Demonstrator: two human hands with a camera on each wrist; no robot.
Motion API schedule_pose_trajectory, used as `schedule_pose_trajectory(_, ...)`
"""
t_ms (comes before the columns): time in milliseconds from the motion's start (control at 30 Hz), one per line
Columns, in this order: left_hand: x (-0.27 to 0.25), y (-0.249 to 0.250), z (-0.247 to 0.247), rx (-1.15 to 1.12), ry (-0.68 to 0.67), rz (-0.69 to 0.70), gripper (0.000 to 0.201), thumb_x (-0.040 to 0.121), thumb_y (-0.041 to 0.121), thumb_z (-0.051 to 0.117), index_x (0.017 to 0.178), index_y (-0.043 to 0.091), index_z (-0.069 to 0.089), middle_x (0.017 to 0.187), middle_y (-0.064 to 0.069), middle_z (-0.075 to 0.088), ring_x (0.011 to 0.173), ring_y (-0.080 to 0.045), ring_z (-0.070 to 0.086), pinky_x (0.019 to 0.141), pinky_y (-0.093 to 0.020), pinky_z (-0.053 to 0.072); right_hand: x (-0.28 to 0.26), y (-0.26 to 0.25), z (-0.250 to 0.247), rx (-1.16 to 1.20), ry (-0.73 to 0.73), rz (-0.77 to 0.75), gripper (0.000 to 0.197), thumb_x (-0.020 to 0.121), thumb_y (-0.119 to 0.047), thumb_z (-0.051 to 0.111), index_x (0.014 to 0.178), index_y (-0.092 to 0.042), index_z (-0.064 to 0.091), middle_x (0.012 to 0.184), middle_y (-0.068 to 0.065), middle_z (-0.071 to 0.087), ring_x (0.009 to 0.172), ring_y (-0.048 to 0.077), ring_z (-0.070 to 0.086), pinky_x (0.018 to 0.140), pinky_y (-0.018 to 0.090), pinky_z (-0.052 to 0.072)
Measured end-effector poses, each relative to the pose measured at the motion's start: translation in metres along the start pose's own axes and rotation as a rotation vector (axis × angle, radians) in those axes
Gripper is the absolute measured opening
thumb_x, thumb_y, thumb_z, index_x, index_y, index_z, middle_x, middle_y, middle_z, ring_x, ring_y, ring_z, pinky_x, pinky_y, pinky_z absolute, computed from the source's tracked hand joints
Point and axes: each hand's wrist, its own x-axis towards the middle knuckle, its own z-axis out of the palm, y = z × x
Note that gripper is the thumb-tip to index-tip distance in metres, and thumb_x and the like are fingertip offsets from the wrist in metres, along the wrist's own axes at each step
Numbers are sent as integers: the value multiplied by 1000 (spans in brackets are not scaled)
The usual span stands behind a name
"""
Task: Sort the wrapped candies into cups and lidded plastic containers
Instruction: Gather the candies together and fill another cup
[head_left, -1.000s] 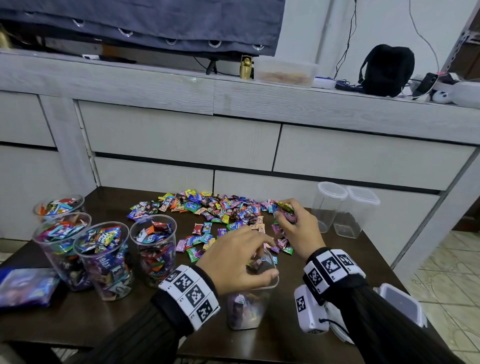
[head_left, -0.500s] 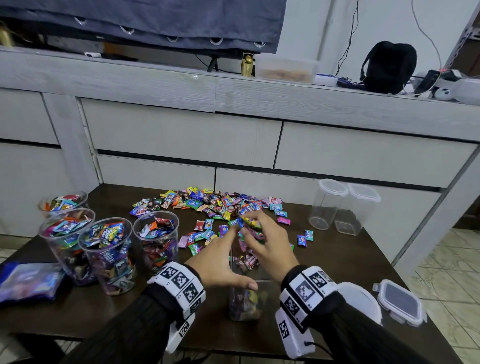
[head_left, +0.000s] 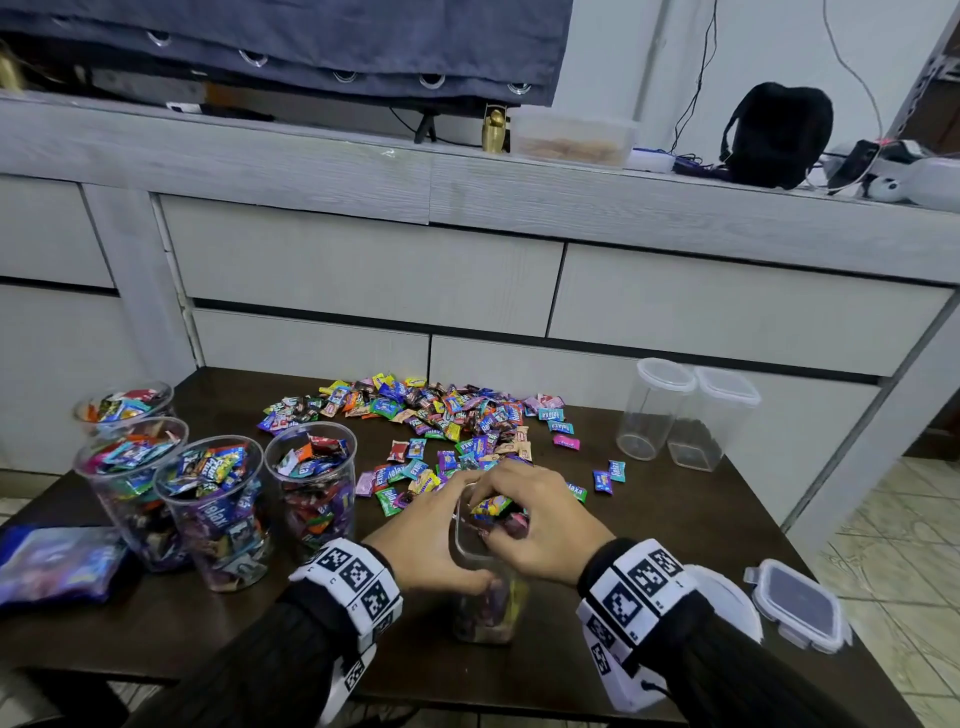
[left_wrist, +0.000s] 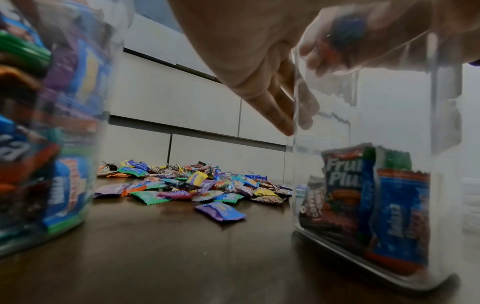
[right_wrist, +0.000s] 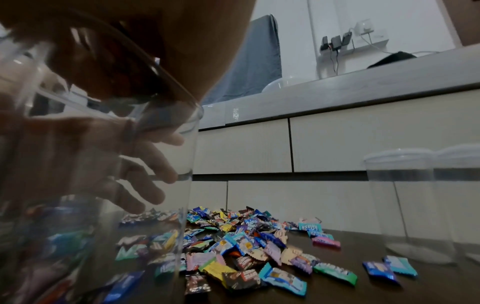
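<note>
A clear square container (head_left: 485, 618) stands at the table's near edge with several wrapped candies in its bottom. My left hand (head_left: 431, 540) grips it from the left, thumb on the near side and fingers round the far rim. My right hand (head_left: 524, 530) is over its mouth and clutches a handful of candies (head_left: 492, 505). Behind lies the loose candy pile (head_left: 447, 415). In the left wrist view the container (left_wrist: 376, 195) fills the right side, with my left-hand fingers (left_wrist: 272, 102) against its wall. The right wrist view shows the container (right_wrist: 103, 205) at left and the pile (right_wrist: 246, 246) beyond.
Several candy-filled clear cups (head_left: 213, 509) stand at the left, with a blue bag (head_left: 52, 561) beside them. Two lidded clear containers (head_left: 654, 410) wait at the back right. A clip-on lid (head_left: 797, 605) and a white lid (head_left: 727, 597) lie near the right edge. Grey drawers rise behind the table.
My right hand has come back from the right of the pile with candies to the container's mouth. My left hand has kept hold of the container.
</note>
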Motion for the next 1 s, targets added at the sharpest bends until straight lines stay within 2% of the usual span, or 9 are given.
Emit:
schedule_pose_trajectory(133, 0, 3, -2, -26, -13, 15, 93, 58, 43, 85, 132, 45, 30, 128, 18, 55, 118, 4, 55, 102, -28, 46, 2, 1, -3, 16, -45, -3, 35, 70, -10, 66, 105, -12, 65, 102, 0, 65, 94, 6, 57, 83, 6, 38)
schedule_pose_trajectory(200, 0, 2, -2, -22, 4, 27, 97, 60, 42, 87, 140, 33, 32, 132, 14, 54, 122, 0, 53, 106, -32, 44, 3, 1, -3, 49, -45, 4, 38, 68, -10, 66, 106, -14, 64, 99, -3, 66, 91, 6, 60, 82, 16, 46)
schedule_pose_trajectory(300, -1, 1, -2, -18, 6, 23, 103, 58, 48, 86, 143, 22, 34, 131, 10, 57, 122, -2, 54, 105, -35, 44, 3, 1, -4, 135, -46, 13, 36, 68, -9, 66, 103, -16, 61, 92, -12, 62, 82, -4, 59, 74, 10, 44)
schedule_pose_trajectory(467, -2, 0, -1, -4, -10, 16, 91, 57, 55, 84, 132, 29, 40, 120, 13, 62, 112, 0, 59, 99, -36, 49, 4, 5, -4, 102, -70, 13, 22, 72, -5, 67, 93, -13, 64, 89, -5, 63, 79, -4, 58, 74, 7, 44)
schedule_pose_trajectory(633, -1, -7, 0, 55, -14, -10, 100, 51, 70, 81, 133, 39, 33, 124, 13, 59, 119, -6, 54, 101, -41, 46, 4, 4, -1, 4, -88, 20, 12, 79, -21, 74, 86, -12, 71, 88, 3, 65, 77, 8, 61, 73, 12, 44)
schedule_pose_trajectory(700, -1, -11, 0, 4, -5, 4, 101, 45, 80, 78, 129, 43, 35, 125, 15, 59, 120, -5, 54, 102, -41, 46, 3, 4, 1, 78, -23, 34, 6, 81, -19, 72, 83, -13, 71, 85, 3, 66, 77, 10, 62, 74, 18, 48)
schedule_pose_trajectory(867, -4, -22, 9, -364, 105, 45, 102, 44, 98, 51, 128, 40, 47, 127, 13, 63, 121, -8, 58, 103, -34, 45, 6, 15, -1, 547, 412, 294, 10, 87, -5, 63, 81, -12, 68, 82, 6, 69, 78, 21, 64, 73, 35, 53)
schedule_pose_trajectory(933, 1, -25, 9, -467, 219, 26, 97, 52, 97, 48, 122, 30, 52, 123, 12, 65, 118, -8, 59, 100, -31, 46, 9, 28, -5, 503, 491, 368, 11, 88, -5, 62, 85, -14, 66, 84, 0, 68, 79, 13, 63, 75, 31, 52)
schedule_pose_trajectory(1000, 9, -28, 8, -451, 386, -28, 70, 75, 81, 53, 115, 25, 55, 117, 9, 68, 113, -4, 61, 103, -35, 46, 11, 47, -6, 347, 471, 494, 10, 87, -9, 63, 94, -16, 62, 95, -4, 67, 86, 9, 61, 82, 30, 50)
